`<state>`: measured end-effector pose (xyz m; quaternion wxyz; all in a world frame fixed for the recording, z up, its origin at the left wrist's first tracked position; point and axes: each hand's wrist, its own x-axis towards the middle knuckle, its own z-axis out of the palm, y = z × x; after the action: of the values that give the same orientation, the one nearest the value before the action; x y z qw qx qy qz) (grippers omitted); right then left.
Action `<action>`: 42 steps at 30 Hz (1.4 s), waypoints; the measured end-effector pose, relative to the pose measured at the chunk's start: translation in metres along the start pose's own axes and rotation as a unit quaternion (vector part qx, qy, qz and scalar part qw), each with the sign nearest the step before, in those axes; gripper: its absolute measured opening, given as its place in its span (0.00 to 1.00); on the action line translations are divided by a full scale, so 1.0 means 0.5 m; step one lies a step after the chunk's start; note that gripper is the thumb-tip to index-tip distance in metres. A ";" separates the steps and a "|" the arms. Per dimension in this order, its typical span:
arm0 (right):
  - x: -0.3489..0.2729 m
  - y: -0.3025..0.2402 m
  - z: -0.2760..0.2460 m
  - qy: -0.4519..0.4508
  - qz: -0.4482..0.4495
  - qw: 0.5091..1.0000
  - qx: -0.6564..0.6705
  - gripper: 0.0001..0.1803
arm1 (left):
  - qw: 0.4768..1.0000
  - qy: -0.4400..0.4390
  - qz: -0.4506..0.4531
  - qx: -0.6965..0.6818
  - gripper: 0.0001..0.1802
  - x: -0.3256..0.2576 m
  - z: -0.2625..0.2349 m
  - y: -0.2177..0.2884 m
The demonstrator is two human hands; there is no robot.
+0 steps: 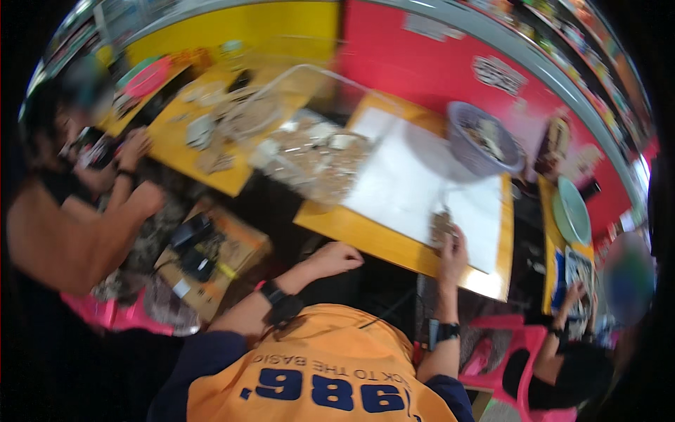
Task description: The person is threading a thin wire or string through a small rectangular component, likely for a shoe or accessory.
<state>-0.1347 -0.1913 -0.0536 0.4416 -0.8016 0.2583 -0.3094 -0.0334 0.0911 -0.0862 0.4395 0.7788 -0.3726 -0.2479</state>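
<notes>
Judging from the spread, most sorting remains: a clear bin (pixel 309 151) full of small pale pieces sits at upper centre, beside a white sheet (pixel 415 183) running from upper left to lower right across the yellow table (pixel 365 235), nearly bare. At its lower edge lies one small brownish clump (pixel 441 225), too blurred to show an axis. The right hand (pixel 453 253) touches it, fingers extended; the left hand (pixel 336 259) rests loosely curled, empty, at the table's near edge.

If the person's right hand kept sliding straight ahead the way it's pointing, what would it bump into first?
Probably the small brownish pile at the fingertips of the right hand, lying on the white sheet. Farther along that line sits the grey basket. The picture is blurred, so depth is uncertain.
</notes>
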 end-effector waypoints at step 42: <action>-0.002 0.009 0.011 0.002 -0.036 0.999 0.027 0.19 | 0.669 0.011 -0.078 -0.739 0.43 -0.004 -0.097 -0.017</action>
<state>-0.1320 -0.1895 -0.0601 0.4509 -0.7976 0.2221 -0.3333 0.0033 0.1196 -0.0697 0.8542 0.2279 -0.0002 -0.4673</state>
